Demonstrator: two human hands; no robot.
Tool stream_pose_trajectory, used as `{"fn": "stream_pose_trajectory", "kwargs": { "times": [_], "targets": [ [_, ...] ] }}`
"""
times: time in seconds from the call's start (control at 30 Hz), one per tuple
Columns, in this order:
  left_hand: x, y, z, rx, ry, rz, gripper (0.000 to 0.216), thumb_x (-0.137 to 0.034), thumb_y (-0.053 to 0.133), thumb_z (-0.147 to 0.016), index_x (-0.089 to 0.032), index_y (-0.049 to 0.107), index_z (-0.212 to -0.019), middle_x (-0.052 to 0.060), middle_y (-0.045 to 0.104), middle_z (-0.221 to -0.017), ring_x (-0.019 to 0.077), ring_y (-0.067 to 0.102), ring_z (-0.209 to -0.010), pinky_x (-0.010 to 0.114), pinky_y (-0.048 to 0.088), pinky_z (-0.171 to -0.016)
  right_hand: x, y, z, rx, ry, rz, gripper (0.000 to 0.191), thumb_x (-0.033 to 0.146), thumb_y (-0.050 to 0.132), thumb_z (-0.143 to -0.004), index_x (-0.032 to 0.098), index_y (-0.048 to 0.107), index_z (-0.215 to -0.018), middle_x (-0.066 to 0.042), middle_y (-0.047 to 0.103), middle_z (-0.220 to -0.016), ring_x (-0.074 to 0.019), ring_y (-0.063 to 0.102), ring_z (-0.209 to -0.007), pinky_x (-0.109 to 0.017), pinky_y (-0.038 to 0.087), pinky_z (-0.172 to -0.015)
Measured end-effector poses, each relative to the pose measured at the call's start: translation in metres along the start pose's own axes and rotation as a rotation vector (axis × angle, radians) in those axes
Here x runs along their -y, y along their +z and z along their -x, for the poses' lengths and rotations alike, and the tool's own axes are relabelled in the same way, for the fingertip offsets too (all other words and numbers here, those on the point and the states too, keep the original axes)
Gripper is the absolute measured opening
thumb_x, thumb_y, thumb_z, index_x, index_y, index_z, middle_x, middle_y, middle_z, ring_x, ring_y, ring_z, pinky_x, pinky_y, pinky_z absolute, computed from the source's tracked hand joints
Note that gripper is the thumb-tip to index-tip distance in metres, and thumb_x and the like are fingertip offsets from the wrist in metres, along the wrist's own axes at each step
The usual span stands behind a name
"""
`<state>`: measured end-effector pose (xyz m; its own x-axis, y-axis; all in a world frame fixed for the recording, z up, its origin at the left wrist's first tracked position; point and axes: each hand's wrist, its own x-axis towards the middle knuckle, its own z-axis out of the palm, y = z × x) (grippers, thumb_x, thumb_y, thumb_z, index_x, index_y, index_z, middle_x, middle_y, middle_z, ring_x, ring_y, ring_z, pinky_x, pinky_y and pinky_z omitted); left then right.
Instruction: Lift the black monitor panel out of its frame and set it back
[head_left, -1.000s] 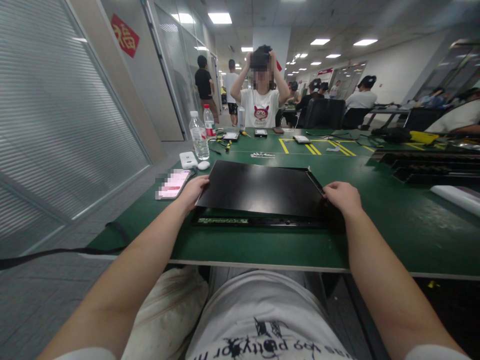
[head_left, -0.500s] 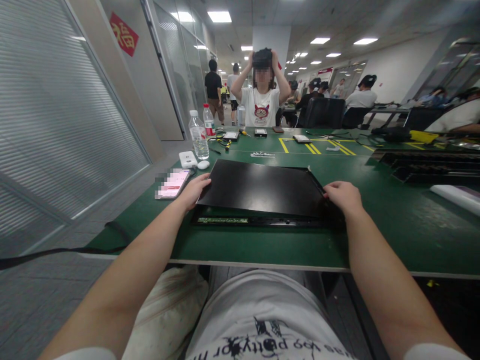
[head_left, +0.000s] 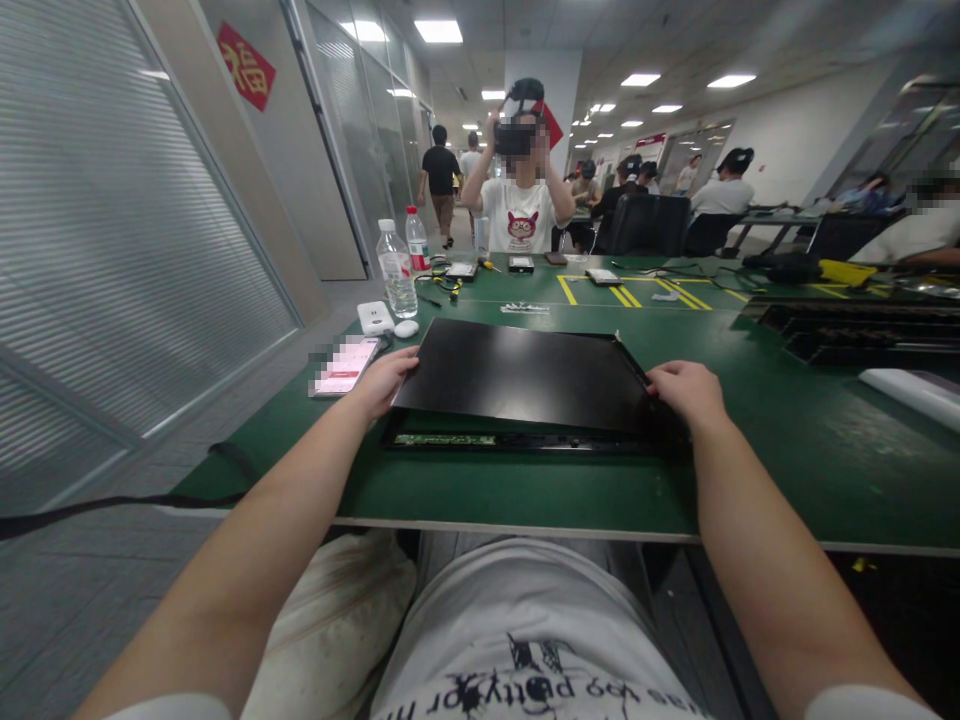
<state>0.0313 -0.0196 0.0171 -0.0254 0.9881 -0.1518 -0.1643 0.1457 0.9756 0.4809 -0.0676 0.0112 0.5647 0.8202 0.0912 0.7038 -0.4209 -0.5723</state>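
Observation:
A flat black panel [head_left: 525, 372] lies on the green table [head_left: 525, 490], its near edge raised over a black frame [head_left: 517, 441] that shows a green circuit strip. My left hand [head_left: 381, 383] grips the panel's near left corner, fingers curled under the edge. My right hand [head_left: 684, 391] is closed on the panel's near right corner.
A phone [head_left: 346, 366], a white box [head_left: 376, 318] and a white mouse [head_left: 406, 328] lie to the left. Two water bottles [head_left: 397, 268] stand behind them. Black trays [head_left: 855, 330] and a white roll [head_left: 911, 392] lie at the right. A person in a white shirt [head_left: 520, 212] sits across, others behind.
My hands and the panel have barely moved. The person across has lowered a black headset from the head to in front of the face. People in the corridor have walked farther away.

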Motion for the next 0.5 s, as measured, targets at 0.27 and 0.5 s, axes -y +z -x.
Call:
{"fn": "stream_pose_trajectory", "kwargs": {
  "times": [0.27,0.5],
  "targets": [
    [-0.0010,0.0018,0.0011,0.000,-0.030,0.037,0.064,0.001,0.059,-0.079,-0.011,0.068,-0.141,0.009,0.084,-0.099,0.0251,0.081,-0.088,0.033,0.064,-0.077,0.0017,-0.0008,0.0008,-0.003,0.006,-0.006,0.019,0.025,0.063,-0.081,0.023,0.081,-0.088,-0.008,0.079,-0.084,-0.0289,0.072,-0.091,-0.036,0.052,-0.080],
    [-0.0035,0.0066,0.0076,-0.013,-0.019,-0.014,0.062,0.001,0.058,-0.080,-0.012,0.070,-0.139,0.009,0.084,-0.099,0.0269,0.080,-0.095,0.037,0.064,-0.085,-0.0011,0.0030,-0.0027,-0.020,-0.010,0.073,0.025,0.028,0.062,-0.079,0.023,0.083,-0.091,-0.010,0.079,-0.087,-0.0304,0.072,-0.090,-0.037,0.052,-0.079]
  ]
}}
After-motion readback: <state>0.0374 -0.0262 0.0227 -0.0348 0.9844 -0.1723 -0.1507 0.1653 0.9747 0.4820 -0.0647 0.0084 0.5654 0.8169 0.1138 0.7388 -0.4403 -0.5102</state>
